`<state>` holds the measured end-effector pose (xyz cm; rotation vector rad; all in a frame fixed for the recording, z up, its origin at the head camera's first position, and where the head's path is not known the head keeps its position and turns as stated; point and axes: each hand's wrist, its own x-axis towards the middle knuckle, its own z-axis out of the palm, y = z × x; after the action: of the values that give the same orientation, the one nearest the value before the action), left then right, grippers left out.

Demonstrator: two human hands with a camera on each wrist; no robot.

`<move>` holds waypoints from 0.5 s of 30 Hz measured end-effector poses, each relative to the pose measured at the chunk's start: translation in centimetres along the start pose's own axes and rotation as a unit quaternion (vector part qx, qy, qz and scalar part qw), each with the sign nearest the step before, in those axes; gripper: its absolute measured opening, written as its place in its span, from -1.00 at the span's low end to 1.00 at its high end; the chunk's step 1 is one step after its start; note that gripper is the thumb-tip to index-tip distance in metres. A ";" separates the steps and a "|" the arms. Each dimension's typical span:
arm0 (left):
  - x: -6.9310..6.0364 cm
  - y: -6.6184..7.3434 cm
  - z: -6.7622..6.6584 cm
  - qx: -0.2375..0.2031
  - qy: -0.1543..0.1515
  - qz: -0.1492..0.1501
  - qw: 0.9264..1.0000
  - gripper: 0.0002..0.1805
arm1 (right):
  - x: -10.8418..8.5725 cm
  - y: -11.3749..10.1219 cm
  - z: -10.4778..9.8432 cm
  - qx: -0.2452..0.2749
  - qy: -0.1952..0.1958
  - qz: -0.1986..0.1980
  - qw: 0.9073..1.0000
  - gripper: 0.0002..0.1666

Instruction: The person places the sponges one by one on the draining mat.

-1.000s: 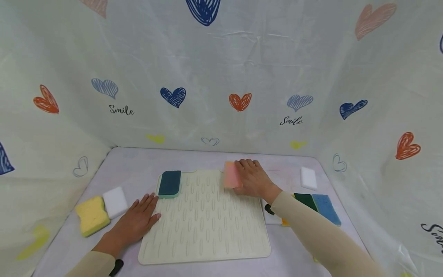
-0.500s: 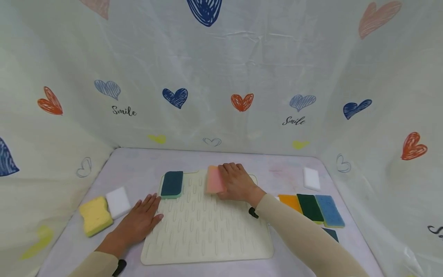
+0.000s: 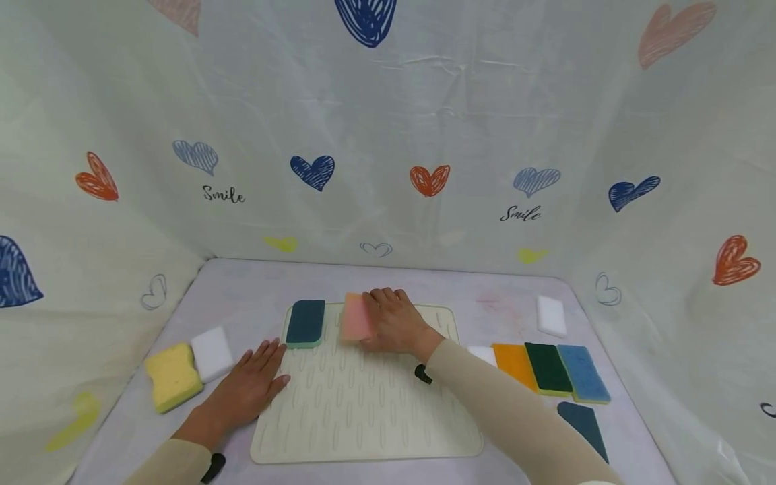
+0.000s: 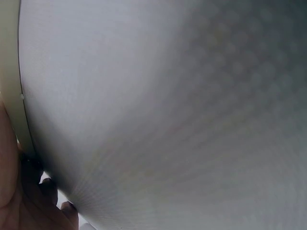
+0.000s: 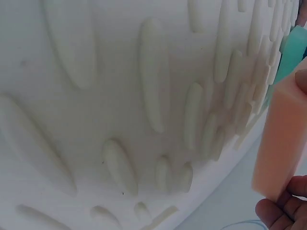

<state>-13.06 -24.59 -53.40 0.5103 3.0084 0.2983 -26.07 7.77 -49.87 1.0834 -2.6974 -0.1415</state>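
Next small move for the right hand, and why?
Probably slide the pink sponge left, up beside the dark blue sponge: the right hand grips it, bare mat shows between the two, and the left hand rests at the mat's left edge.

Pink sponge (image 3: pixel 354 318); cream mat (image 3: pixel 370 421); pale curtain (image 3: pixel 370 212), heart-patterned.
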 end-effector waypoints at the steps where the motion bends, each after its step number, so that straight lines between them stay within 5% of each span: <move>1: 0.0 0.0 0.0 0.000 0.000 0.000 1.000 -0.24 | 0.2 -0.2 0.1 0.001 -0.007 0.000 1.000 0.02; 15: 0.0 -0.1 0.1 0.004 0.003 0.001 1.000 -0.25 | 2.0 -2.2 0.3 0.000 -0.071 0.011 0.997 -0.03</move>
<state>-13.12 -24.63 -53.49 0.5138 3.0164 0.2896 -26.09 4.75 -50.23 1.0826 -2.8324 -0.2234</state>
